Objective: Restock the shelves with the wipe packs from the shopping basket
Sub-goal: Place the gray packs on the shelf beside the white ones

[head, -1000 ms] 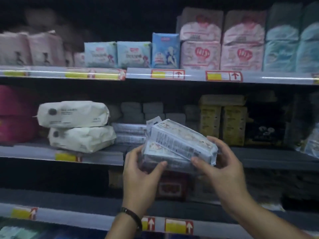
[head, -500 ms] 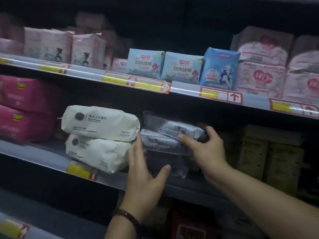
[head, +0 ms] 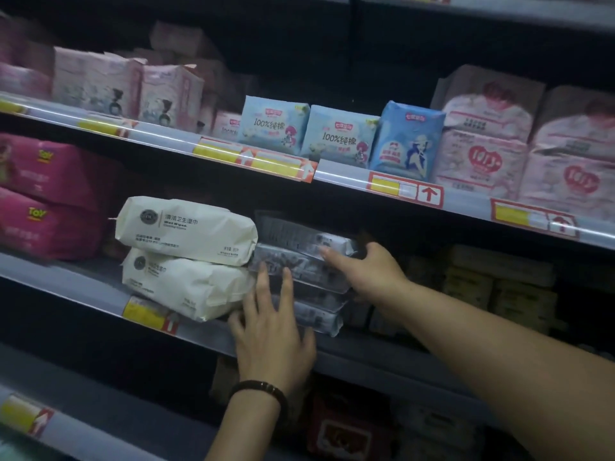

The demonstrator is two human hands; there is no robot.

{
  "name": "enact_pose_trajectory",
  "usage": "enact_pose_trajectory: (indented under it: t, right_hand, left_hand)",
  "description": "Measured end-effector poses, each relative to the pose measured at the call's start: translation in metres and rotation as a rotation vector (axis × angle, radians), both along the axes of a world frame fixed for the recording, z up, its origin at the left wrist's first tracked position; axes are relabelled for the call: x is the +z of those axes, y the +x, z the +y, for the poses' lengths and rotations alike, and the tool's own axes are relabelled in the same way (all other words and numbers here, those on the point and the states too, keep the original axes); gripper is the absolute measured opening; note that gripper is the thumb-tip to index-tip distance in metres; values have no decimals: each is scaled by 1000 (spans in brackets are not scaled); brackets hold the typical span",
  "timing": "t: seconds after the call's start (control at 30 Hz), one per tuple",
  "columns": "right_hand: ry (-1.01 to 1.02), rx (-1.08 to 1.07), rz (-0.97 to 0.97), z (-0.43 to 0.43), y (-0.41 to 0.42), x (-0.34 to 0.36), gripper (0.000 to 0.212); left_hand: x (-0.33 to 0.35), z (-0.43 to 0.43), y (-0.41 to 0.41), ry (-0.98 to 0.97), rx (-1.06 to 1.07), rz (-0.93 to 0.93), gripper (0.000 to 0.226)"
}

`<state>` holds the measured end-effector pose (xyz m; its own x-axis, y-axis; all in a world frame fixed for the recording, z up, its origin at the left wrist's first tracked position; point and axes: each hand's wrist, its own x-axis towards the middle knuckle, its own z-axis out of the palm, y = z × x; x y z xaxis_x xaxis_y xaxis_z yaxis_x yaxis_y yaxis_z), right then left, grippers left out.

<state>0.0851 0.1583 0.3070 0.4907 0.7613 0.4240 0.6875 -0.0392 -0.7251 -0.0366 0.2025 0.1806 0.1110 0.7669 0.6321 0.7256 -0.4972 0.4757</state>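
Observation:
A stack of several grey wipe packs (head: 309, 277) lies on the middle shelf (head: 66, 277), just right of two cream packs. My left hand (head: 269, 334) has its fingers spread and straight, pressing against the front left of the stack. My right hand (head: 369, 267) reaches in from the right and grips the right end of the top wipe pack (head: 293, 232), thumb lying across its front. The shopping basket is out of view.
Two cream wet-wipe packs (head: 186, 231) are stacked left of the grey ones, with pink packs (head: 43, 194) further left. Yellowish boxes (head: 499, 284) fill the shelf's right side. The upper shelf carries blue packs (head: 273, 128) and pink packs (head: 479, 154). A red pack (head: 346, 430) sits on the shelf below.
The packs I held in front of the shelf now lie on the grey stack. My left hand has let go and flattened against the stack; the view has moved closer.

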Motion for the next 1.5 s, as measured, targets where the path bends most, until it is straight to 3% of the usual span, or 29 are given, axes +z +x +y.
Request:
enact_pose_trajectory:
  t: [0.07,0.17,0.33,0.47,0.57,0.67,0.77,0.87,0.93,1.07,1.23,1.33,1.5]
  right_hand:
    - [-38,3,-74,-21,4,2,112]
    - [-94,30,-185,-58,11,-7,68]
    - [-223,117,-305,-117,16,-33,56]
    - [-309,184,-344,-180,22,-60,28]
    - [-413,256,-300,-230,32,-98,18]
    - [-510,262,-245,-284,43,-159,13]
    - [-647,186,-286,-339,67,-255,21]
    - [-793,111,-222,-397,81,-353,17]
    - [-945,110,-168,-419,85,-393,33]
    - [-991,119,-44,-417,81,-418,55]
    - [-1363,241,-1,-427,74,-445,94]
    - [-1417,244,62,-434,67,-456,108]
    - [-1415,202,-44,-438,71,-459,84]
  left_hand:
    - [-1,0,-3,-19,-25,23,104]
    - [0,-10,-10,-36,-108,-4,96]
    - [6,-55,-20,-62,-199,10,68]
    - [0,-119,-20,-78,-409,154,38]
    - [-31,-175,-18,-245,-635,250,32]
    - [-89,-221,-15,-385,-733,415,27]
    - [-167,-252,-10,-533,-786,532,33]
    - [-227,-263,-5,-622,-834,785,31]
    - [-249,-265,3,-662,-847,948,34]
    - [-282,-270,20,-722,-900,1097,48]
    - [-307,-284,34,-796,-983,1231,61]
    - [-315,-296,42,-832,-996,1247,73]
    - [-325,-310,45,-842,-1004,1284,87]
